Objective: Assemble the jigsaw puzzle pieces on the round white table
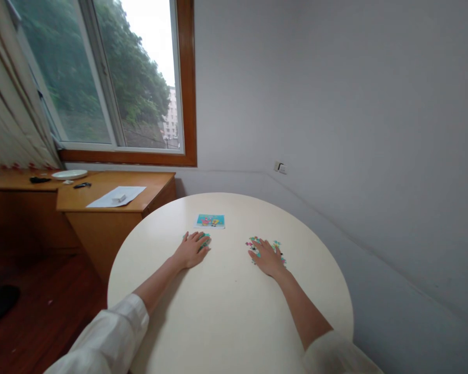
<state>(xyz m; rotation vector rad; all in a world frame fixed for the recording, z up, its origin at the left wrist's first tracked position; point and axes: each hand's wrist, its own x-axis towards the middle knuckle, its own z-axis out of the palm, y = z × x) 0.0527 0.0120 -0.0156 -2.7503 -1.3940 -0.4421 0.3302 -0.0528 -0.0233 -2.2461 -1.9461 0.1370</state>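
My left hand [193, 250] lies flat on the round cream table [226, 311], fingers stretched out over a few teal puzzle pieces [205, 240]. My right hand [268, 257] also lies flat with fingers spread, covering part of a scatter of colourful puzzle pieces [276, 245]. A small picture card [210, 221] with a blue cartoon image rests on the table just beyond my left hand. Both arms wear white sleeves pushed up.
A wooden desk [101, 208] stands to the left under the window, bearing a sheet of paper [116, 197], a white plate [69, 174] and small dark objects. Grey walls close in on the right and behind the table. A wall socket [281, 167] sits low.
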